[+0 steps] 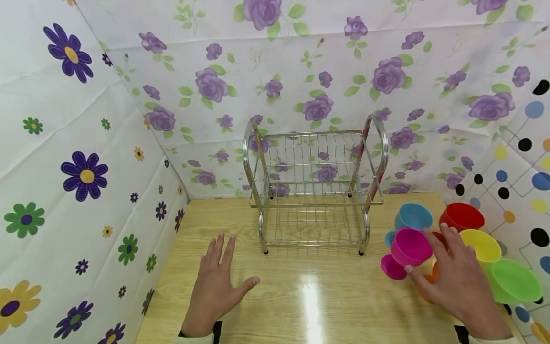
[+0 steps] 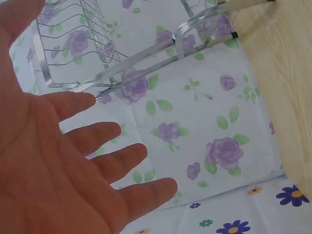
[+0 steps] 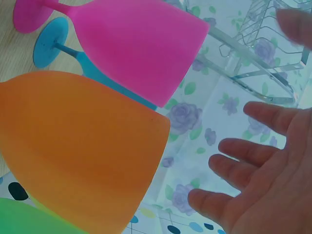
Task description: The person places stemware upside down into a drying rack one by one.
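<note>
My left hand (image 1: 216, 286) hovers over the table at left with fingers straight, spread and holding nothing. In the left wrist view its palm shows bare. At right my right hand (image 1: 457, 279) hangs above a group of plastic goblets, fingers loosely extended, nothing gripped. Nearest its thumb is a magenta goblet (image 1: 411, 246), with a blue goblet (image 1: 413, 217) behind. Mostly hidden under the hand in the head view, an orange goblet (image 3: 83, 141) looms large in the right wrist view. Red (image 1: 461, 216), yellow (image 1: 481, 246) and green goblets (image 1: 514, 282) stand farther right.
A two-tier metal dish rack (image 1: 315, 205) stands at the back middle of the wooden table (image 1: 343, 301), its wire shelves bare. Flowered sheets (image 1: 292, 86) hang behind and at left; a dotted sheet (image 1: 522, 191) borders the goblets at right.
</note>
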Demonstrator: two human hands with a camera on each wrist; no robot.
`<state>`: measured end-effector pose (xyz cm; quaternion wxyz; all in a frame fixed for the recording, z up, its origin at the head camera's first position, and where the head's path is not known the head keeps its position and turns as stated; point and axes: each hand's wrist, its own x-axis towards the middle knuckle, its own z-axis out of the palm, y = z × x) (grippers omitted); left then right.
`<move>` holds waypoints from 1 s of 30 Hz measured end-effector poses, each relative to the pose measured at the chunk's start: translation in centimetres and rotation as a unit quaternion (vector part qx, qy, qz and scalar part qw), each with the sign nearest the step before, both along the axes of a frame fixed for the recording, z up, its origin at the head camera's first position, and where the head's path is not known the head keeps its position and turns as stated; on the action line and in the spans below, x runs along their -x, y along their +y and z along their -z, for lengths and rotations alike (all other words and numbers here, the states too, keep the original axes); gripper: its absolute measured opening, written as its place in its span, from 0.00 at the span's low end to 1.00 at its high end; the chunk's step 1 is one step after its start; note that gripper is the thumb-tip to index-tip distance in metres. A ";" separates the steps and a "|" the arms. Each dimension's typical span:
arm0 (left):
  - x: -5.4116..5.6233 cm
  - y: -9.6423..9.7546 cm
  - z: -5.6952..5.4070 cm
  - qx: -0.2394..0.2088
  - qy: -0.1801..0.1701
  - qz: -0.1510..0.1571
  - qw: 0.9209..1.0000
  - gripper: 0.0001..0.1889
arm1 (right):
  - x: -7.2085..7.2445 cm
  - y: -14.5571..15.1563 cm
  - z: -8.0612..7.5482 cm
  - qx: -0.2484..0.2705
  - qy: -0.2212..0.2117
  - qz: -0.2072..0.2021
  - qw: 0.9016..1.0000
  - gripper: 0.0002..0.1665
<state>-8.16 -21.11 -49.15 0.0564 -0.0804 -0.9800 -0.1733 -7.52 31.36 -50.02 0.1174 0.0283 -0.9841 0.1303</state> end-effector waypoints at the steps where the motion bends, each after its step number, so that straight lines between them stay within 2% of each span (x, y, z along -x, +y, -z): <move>1: 0.0 0.0 0.0 -0.002 0.010 0.002 1.000 0.60 | -0.1 0.0 0.0 0.003 0.000 0.003 1.000 0.63; 7: -0.2 0.0 0.2 -0.011 0.066 0.007 0.998 0.58 | -0.6 0.2 -0.1 0.010 -0.006 0.037 0.999 0.62; 14: -0.4 0.0 0.6 -0.032 0.086 0.000 0.996 0.55 | -1.8 0.3 0.4 0.033 -0.004 0.124 0.992 0.53; 18: -0.5 0.2 0.9 -0.057 0.088 -0.006 0.994 0.54 | -2.5 0.1 0.9 0.054 0.014 0.195 0.979 0.45; 23: -0.6 0.4 1.4 -0.095 0.101 -0.003 0.990 0.51 | -3.4 -0.2 1.5 0.095 0.043 0.271 0.957 0.43; 27: -0.5 0.6 1.9 -0.133 0.110 0.001 0.985 0.47 | -4.0 -0.2 1.8 0.121 0.054 0.305 0.943 0.45; 30: -0.5 0.7 2.4 -0.151 0.115 0.001 0.982 0.45 | -4.3 -0.2 2.0 0.134 0.051 0.317 0.937 0.47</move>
